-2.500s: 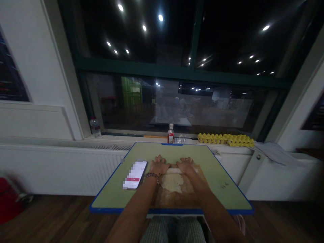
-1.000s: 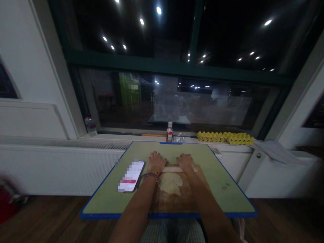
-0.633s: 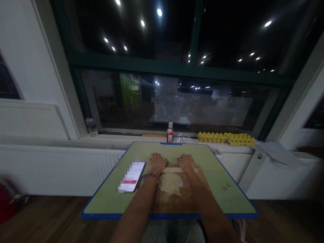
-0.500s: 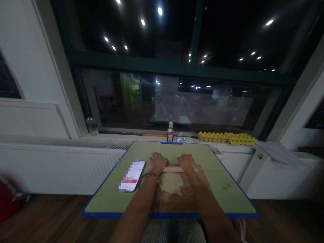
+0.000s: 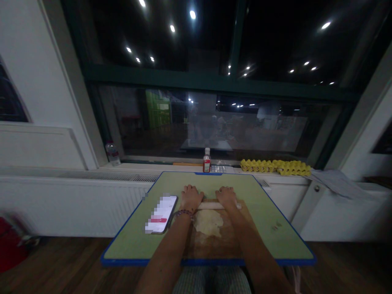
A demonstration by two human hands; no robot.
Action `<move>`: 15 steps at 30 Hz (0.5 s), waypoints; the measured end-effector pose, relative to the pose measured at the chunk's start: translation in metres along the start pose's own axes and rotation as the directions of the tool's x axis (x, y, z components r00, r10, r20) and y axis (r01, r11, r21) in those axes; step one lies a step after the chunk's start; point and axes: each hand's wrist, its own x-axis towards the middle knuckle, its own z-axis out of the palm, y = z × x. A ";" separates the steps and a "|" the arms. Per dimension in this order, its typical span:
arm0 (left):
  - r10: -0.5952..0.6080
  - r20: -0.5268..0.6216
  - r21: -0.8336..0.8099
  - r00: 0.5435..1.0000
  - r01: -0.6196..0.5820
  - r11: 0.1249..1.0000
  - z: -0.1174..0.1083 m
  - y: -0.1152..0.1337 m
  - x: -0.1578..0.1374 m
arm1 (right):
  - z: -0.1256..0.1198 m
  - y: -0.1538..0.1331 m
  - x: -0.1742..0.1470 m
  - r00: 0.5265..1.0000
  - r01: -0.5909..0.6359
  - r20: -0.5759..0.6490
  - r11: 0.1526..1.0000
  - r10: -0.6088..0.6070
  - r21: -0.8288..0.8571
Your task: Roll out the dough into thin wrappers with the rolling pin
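A pale rolling pin (image 5: 210, 206) lies crosswise near the far end of a brown wooden board (image 5: 211, 249). My left hand (image 5: 191, 198) rests palm down over the pin's left end, fingers spread forward beyond it; a beaded bracelet (image 5: 185, 212) circles that wrist. Over the right part of the pin lies my right hand (image 5: 226, 197), also palm down with its fingers reaching past. Neither hand wraps around the pin. Just nearer to me, a thin, uneven sheet of dough (image 5: 209, 223) is spread on the board.
A phone with a lit screen (image 5: 161, 214) lies left of the board on the green, blue-edged table (image 5: 275, 245). Behind it, the windowsill carries a small red-labelled bottle (image 5: 207, 160), yellow egg trays (image 5: 275, 167) and a clear plastic bottle (image 5: 112, 153). A white radiator (image 5: 76, 204) runs below.
The view has shifted very slightly. Both hands stay over the rolling pin at the board's far end, and the dough looks the same.
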 end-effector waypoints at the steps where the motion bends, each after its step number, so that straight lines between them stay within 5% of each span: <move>1: -0.001 -0.001 0.000 1.000 0.001 1.000 0.000 0.000 0.000 | 0.000 0.000 0.000 1.000 -0.003 0.001 1.000 0.003 0.001; 15: -0.020 0.015 -0.017 1.000 0.021 1.000 -0.002 0.001 -0.001 | 0.001 0.001 0.001 1.000 -0.003 0.009 1.000 0.003 0.005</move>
